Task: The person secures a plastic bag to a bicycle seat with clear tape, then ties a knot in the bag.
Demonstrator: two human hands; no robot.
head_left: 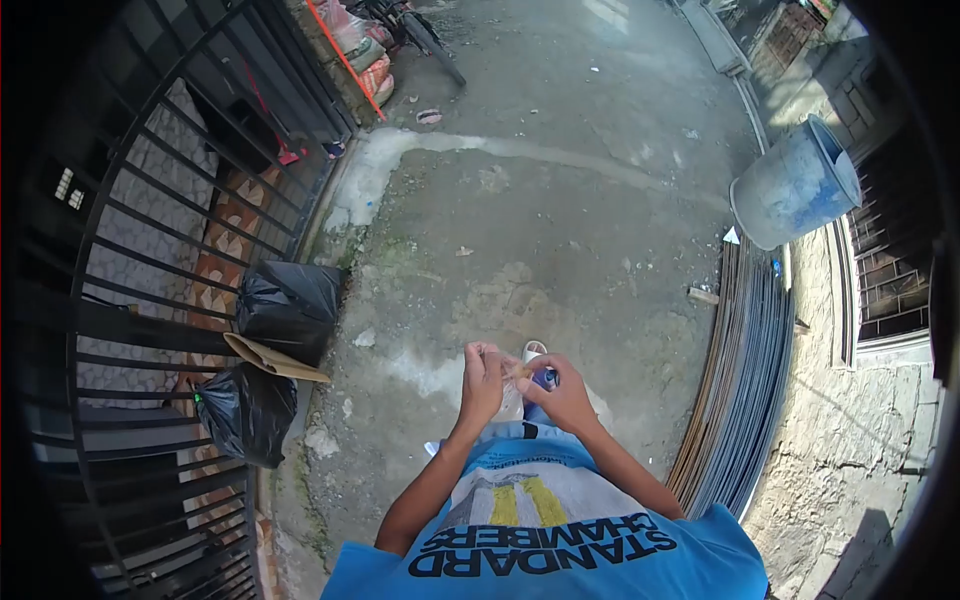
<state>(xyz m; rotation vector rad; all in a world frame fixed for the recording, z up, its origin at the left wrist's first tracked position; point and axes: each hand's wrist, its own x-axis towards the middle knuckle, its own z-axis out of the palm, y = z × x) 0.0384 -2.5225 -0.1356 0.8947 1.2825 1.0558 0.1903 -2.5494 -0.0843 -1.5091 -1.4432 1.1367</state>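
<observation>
In front of my waist, both hands meet at a small clear plastic bag [511, 396]. My left hand [481, 385] pinches its upper left edge with the fingers closed. The thumb and fingers of my right hand [563, 396] are closed on its upper right side, near a small yellowish bit that is too small to name. The bag hangs between the hands, above my sandalled foot [535, 350].
Black garbage bags [290, 305] and a piece of cardboard [275, 360] lie by the barred gate [95, 300] at left. At right are long metal bars [735, 380], a blue-grey drum [790, 185] and a stone wall. A bicycle [432, 45] stands ahead beside sacks [375, 80].
</observation>
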